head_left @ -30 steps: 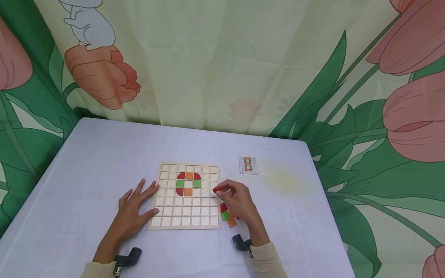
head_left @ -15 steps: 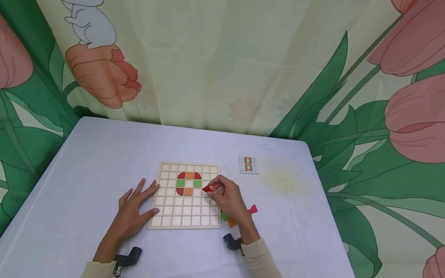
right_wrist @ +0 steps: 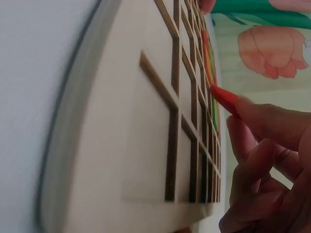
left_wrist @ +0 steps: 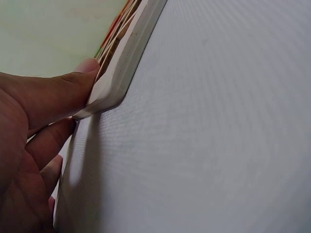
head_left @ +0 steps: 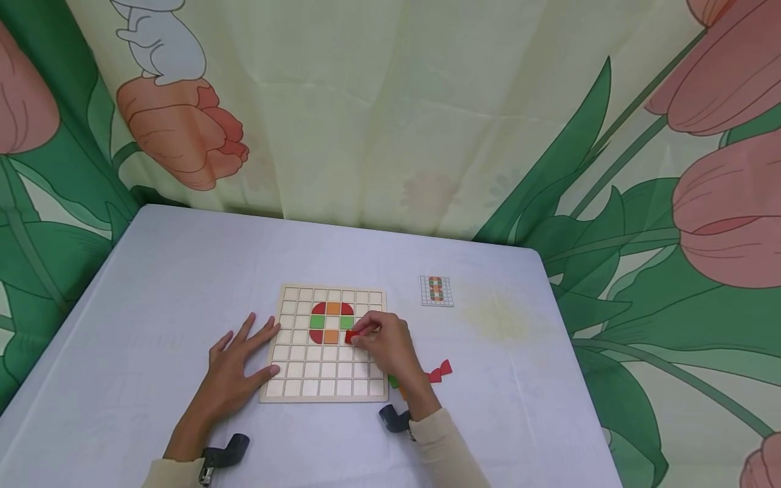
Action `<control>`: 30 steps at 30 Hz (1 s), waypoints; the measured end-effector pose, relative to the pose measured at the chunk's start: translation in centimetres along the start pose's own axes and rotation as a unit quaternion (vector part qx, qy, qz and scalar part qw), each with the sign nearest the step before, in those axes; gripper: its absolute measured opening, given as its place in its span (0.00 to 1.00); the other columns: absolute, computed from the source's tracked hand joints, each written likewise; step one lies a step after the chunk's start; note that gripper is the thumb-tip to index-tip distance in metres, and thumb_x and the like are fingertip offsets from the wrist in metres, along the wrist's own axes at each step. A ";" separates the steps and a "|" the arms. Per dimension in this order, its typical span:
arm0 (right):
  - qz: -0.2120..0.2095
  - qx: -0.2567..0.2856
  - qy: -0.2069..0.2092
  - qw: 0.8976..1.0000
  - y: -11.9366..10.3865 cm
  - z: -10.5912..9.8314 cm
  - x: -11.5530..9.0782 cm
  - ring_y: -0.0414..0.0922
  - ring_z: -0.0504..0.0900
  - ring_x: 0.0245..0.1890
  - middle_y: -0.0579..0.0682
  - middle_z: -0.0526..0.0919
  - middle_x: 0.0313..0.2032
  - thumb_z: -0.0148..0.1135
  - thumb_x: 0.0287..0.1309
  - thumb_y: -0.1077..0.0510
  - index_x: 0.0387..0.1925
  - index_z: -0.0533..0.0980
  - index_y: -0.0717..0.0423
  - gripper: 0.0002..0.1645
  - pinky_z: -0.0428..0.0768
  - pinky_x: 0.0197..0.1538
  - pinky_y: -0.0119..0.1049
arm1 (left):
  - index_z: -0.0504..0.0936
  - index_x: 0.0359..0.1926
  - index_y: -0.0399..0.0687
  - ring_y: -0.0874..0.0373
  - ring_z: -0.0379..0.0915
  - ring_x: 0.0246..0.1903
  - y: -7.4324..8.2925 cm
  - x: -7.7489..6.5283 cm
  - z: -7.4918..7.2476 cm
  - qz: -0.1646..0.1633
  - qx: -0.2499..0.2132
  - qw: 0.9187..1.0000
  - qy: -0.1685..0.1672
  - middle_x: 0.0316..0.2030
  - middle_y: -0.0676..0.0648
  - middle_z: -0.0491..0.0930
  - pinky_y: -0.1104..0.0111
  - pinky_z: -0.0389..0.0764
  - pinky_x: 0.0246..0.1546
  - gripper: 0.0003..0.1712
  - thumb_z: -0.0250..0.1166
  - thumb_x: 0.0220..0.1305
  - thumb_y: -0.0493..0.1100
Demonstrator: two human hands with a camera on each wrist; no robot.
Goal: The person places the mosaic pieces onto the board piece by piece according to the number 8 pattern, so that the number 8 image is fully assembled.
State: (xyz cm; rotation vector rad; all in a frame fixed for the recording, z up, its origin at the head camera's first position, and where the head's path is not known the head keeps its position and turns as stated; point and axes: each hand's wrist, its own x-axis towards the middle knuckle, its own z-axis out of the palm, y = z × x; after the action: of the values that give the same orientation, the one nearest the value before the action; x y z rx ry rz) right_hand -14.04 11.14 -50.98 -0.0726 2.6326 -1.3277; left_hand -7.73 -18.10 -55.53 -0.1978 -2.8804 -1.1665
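Note:
A light wooden grid board (head_left: 295,388) lies on the table. Set in its cells is a ring of flat tiles: red rounded corner tiles (head_left: 316,336), green squares (head_left: 317,322) and orange squares (head_left: 331,336). My right hand (head_left: 390,346) pinches a red tile (head_left: 350,337) between thumb and fingertips, over the ring's lower right corner. In the right wrist view that red tile (right_wrist: 225,98) tilts, one tip right at the grid. My left hand (head_left: 234,366) is spread along the board's left edge; its thumb (left_wrist: 60,94) lies on the rim in the left wrist view.
Loose red tiles (head_left: 441,371) lie right of the board, with green and orange ones partly hidden by the right forearm. A small card with a printed grid pattern (head_left: 436,291) lies beyond them. A white cloth (head_left: 201,271) covers the table; a printed curtain (head_left: 366,135) hangs behind.
My right hand has moved left over the board with the red tile, from the right edge to the ring's lower right corner. The left hand has stayed in place.

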 end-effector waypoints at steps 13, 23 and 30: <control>0.002 -0.078 0.011 0.997 -0.9 1.1 0.7 0.38 0.80 0.30 0.39 0.83 0.24 0.78 0.58 0.60 0.32 0.87 0.44 0.07 0.76 0.32 0.36 | 0.71 0.78 0.52 0.36 0.46 0.84 -0.1 -0.1 0.0 -0.003 -0.001 1.000 -0.001 0.79 0.38 0.66 0.35 0.43 0.78 0.46 0.78 0.60 0.46; 0.005 -0.100 0.012 0.995 -1.1 1.4 0.9 0.37 0.79 0.31 0.38 0.83 0.25 0.79 0.58 0.60 0.32 0.88 0.43 0.07 0.74 0.33 0.34 | 0.71 0.78 0.51 0.35 0.46 0.84 -0.1 0.1 0.1 0.002 -0.001 1.000 0.002 0.79 0.38 0.66 0.34 0.44 0.77 0.46 0.79 0.59 0.45; 0.006 -0.107 0.022 0.994 -1.2 1.7 0.9 0.37 0.79 0.31 0.39 0.83 0.27 0.79 0.57 0.61 0.31 0.86 0.43 0.09 0.75 0.35 0.33 | 0.71 0.78 0.51 0.35 0.46 0.83 -0.1 0.0 0.1 0.002 0.002 1.000 0.002 0.79 0.37 0.66 0.34 0.44 0.77 0.46 0.78 0.59 0.45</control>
State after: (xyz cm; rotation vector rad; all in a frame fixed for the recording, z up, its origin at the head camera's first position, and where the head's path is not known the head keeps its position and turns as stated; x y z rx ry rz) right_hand -14.66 8.95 -51.13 -0.0578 2.7975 -1.0507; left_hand -7.75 -18.06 -55.65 -0.2012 -2.8776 -1.1579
